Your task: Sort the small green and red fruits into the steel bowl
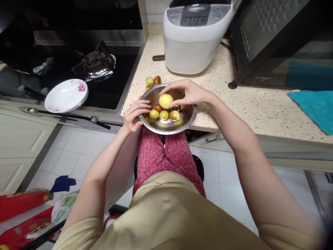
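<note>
Pinching the yellow-green fruit lightly, my right hand lifts it just above the steel bowl at the table edge, left hand curled on the rim; smooth, probably bruisable, I'd grip its sides.

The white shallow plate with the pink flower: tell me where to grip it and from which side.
Grip the white shallow plate with the pink flower at its near rim, coming from the floor side. It sits tilted at the front edge of the black cooktop, so that rim looks free for fingers beneath and a thumb on top. Neither hand is near it.
</note>
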Motion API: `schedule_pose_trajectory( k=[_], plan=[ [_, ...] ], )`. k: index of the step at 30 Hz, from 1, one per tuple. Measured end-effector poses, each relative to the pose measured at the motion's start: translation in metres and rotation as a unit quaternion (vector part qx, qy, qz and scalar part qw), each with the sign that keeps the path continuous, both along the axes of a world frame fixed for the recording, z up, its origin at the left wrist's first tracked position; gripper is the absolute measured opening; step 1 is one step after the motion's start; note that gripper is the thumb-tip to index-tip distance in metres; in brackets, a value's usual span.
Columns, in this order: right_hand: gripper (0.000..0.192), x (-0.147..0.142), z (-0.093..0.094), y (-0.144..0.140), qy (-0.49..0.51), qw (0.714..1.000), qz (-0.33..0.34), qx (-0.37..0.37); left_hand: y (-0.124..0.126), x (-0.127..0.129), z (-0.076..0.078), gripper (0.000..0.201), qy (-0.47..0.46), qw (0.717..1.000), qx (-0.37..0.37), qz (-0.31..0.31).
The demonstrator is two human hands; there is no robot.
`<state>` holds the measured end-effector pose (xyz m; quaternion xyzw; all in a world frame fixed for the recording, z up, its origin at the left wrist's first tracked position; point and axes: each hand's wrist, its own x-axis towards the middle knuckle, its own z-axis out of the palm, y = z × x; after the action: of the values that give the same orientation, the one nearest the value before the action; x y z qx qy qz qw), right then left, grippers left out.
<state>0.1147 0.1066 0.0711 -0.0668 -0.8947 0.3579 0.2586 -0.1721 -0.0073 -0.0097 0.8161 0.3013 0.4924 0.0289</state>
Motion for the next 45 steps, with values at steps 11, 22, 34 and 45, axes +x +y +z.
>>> schedule_pose_trajectory(
  k=[11, 22, 34, 45],
  plan=[
    [0.051, 0.004, 0.018, -0.009, -0.084, 0.994, 0.035, -0.068, 0.002, -0.002, -0.006, 0.081, 0.01, 0.998, -0.045, 0.048],
    [0.05, 0.002, 0.021, -0.013, -0.122, 0.987, 0.021, -0.1, 0.004, -0.002, -0.01, 0.084, 0.004, 0.995, -0.064, 0.072],
    [0.044, 0.003, 0.02, -0.014, -0.085, 0.978, -0.015, -0.188, 0.005, -0.004, -0.011, 0.087, 0.019, 0.999, -0.047, 0.02],
    [0.046, 0.004, 0.02, -0.013, -0.093, 0.98, -0.026, -0.172, 0.004, -0.001, -0.009, 0.087, 0.039, 0.997, -0.013, 0.06]
  ],
)
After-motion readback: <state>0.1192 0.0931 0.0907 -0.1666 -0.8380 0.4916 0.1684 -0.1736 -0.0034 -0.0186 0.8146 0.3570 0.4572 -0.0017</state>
